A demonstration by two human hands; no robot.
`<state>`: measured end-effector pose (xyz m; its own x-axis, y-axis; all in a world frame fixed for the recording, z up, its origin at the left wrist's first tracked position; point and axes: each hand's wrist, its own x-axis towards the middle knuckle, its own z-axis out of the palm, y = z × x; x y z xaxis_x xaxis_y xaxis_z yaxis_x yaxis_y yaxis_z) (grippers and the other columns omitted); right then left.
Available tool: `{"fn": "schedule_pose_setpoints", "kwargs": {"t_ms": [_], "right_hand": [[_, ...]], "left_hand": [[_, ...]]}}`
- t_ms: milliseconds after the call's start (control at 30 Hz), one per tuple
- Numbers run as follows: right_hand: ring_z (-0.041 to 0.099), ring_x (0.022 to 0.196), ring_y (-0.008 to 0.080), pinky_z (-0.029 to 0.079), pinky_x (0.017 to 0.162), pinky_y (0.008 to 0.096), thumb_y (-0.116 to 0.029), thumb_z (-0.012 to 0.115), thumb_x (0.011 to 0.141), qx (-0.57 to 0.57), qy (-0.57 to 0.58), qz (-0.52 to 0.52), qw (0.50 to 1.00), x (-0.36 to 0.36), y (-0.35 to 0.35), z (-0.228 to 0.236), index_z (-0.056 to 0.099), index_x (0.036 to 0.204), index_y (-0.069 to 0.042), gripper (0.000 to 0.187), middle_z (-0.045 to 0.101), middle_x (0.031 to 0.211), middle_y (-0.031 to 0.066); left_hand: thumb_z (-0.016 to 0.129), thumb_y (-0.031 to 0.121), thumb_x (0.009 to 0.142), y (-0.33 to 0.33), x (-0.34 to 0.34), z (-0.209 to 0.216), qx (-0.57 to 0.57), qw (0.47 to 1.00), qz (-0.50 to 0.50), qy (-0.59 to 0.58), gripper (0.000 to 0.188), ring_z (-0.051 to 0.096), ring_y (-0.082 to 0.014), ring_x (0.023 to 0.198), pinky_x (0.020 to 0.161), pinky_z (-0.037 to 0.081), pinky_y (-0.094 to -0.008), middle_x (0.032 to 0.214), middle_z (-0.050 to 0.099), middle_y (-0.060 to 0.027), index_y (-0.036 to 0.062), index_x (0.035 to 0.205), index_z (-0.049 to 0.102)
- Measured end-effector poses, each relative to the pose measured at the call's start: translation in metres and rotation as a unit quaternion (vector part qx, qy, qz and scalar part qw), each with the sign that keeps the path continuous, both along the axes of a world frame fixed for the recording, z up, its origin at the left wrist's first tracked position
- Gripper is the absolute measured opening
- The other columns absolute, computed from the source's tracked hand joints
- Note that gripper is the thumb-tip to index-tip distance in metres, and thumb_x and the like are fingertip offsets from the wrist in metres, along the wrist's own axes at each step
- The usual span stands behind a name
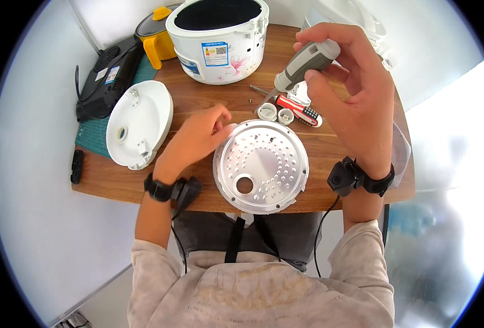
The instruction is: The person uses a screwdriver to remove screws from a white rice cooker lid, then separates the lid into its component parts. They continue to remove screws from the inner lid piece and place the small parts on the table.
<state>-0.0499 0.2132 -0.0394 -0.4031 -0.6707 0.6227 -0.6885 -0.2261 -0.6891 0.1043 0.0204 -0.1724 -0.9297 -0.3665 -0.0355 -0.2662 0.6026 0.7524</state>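
Note:
My right hand (356, 93) is raised over the table, its fingers closed around the grey handle of a screwdriver (303, 64). The thin shaft slants down and left, its tip above two small round white parts (267, 112). Below lies a round silver metal plate (264, 158) with many dimples, a larger round hole and small screws along its rim. At the plate's upper left edge is my left hand (198, 134), fingers loosely bent and apart, one fingertip against the rim. Behind the white parts rests a second screwdriver (302, 112) with a red, white and black handle.
A white rice cooker body (220, 60) with a dark inside stands at the back. To the left are a white lid shell (138, 126), a black tool case (113, 79) on a green mat (95, 131), and a yellow pot (157, 41). A tiny screw (250, 100) lies near the screwdrivers.

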Motion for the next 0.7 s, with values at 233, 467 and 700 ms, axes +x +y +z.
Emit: {"fn": "schedule_pose_setpoints", "kwargs": {"t_ms": [233, 467, 700], "right_hand": [[0.065, 0.108, 0.0180, 0.054, 0.096, 0.0333, 0.012, 0.055, 0.083, -0.009, 0.015, 0.026, 1.000, 0.000, 0.009, 0.003, 0.060, 0.119, 0.000, 0.038, 0.066, 0.116, 0.0085], [0.064, 0.109, 0.0170, 0.054, 0.098, 0.0335, 0.014, 0.055, 0.083, -0.008, 0.016, 0.055, 0.998, 0.000, 0.018, 0.006, 0.059, 0.119, 0.000, 0.039, 0.064, 0.116, 0.0086], [0.064, 0.108, 0.0163, 0.055, 0.097, 0.0333, 0.014, 0.055, 0.083, -0.022, 0.018, 0.054, 0.998, -0.003, 0.022, 0.008, 0.059, 0.119, 0.000, 0.039, 0.064, 0.117, 0.0085]], "left_hand": [[0.074, 0.036, 0.089, 0.034, 0.042, -0.002, -0.089, 0.992, 0.046, -0.080, 0.053, 0.061, -0.0264, 0.100, 0.087, 0.051, -0.0376, 0.111, 0.061, -0.0148, 0.0025, 0.124, 0.055], [0.074, 0.030, 0.089, 0.033, 0.044, -0.009, -0.063, 0.994, 0.057, -0.069, 0.050, 0.064, -0.0245, 0.085, 0.080, 0.053, -0.0350, 0.098, 0.065, -0.0129, 0.0035, 0.128, 0.057], [0.071, 0.018, 0.091, 0.023, 0.046, -0.014, -0.077, 0.996, 0.034, -0.030, 0.040, 0.064, -0.0227, 0.081, 0.076, 0.052, -0.0332, 0.097, 0.065, -0.0129, 0.0066, 0.130, 0.064]]}}
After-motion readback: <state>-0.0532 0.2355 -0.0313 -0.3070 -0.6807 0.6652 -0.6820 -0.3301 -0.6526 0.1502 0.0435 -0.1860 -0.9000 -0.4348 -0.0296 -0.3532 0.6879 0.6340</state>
